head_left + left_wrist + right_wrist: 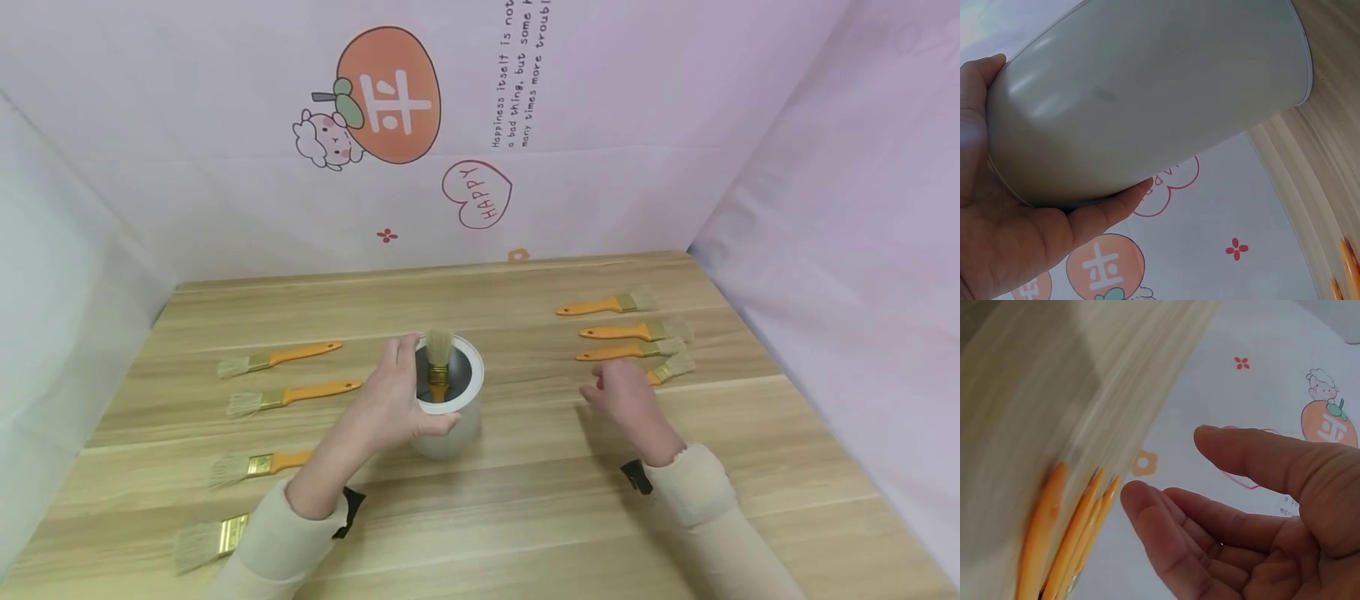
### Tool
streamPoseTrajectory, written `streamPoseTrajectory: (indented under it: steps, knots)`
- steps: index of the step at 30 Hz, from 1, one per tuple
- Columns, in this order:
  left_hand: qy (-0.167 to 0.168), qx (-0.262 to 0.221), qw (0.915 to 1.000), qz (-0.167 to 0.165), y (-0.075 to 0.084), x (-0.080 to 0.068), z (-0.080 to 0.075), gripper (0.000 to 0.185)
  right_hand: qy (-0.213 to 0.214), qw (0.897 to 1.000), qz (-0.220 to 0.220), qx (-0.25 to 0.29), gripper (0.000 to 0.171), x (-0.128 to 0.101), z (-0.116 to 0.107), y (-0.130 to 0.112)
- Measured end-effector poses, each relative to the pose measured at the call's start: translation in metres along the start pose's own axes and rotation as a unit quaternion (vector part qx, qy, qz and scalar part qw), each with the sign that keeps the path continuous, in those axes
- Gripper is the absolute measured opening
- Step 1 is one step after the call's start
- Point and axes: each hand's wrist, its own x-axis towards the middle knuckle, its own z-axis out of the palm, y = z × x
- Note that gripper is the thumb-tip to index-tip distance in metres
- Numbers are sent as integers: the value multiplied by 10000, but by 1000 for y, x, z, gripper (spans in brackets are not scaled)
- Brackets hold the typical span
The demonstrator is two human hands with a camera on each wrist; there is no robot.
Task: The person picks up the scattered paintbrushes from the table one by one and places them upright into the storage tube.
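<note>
My left hand grips the rim and side of a light grey can standing on the table. In the left wrist view, the fingers spread around the can's wall. Inside the can stands a paintbrush, bristles up, its lower handle hidden. My right hand hovers by the right-hand row of paintbrushes, closest to a tilted brush whose handle it partly covers. In the right wrist view, that hand holds nothing; its thumb is apart from loosely bent fingers, and orange brush handles lie beyond.
Several orange-handled brushes lie at the left, including a thin one, another below it, and a wide one partly behind the left sleeve. More brushes lie at the right. A printed white cloth backs the wooden table.
</note>
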Motion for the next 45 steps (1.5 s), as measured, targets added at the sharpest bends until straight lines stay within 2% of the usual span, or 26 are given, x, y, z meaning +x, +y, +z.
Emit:
streamPoseTrajectory:
  steps: [2,5,8,14,19,30,34,37,45]
  knots:
    - [1,-34,10000,-21,0,-1,-1,109,12,10000,43,49,21,-1,0,3]
    - [9,-63,10000,-46,0,-1,-2,109,23,9999,65,152,37,-2,0,4]
    - [21,-88,9999,-75,-1,-2,-2,108,-50,9999,102,83,37,-4,-1,7]
    - [-6,-63,9999,-91,-2,-2,-3,109,-218,9987,454,-93,47,-5,-1,16]
    - [-53,-27,9999,-110,-3,-2,-3,109,-408,9962,766,-108,47,-7,-1,23]
    - [-70,-21,9999,-89,-4,-3,-3,109,-673,9906,1077,-505,47,-4,7,38]
    - [-20,9,10000,-54,-4,-2,-3,109,-563,9906,1110,-574,42,0,8,41]
    - [-16,10,10000,-43,-4,-2,-5,109,-558,9882,1206,-764,41,3,8,43]
    - [5,33,10000,-57,-3,-2,-7,109,-916,9746,1830,-910,51,17,7,53]
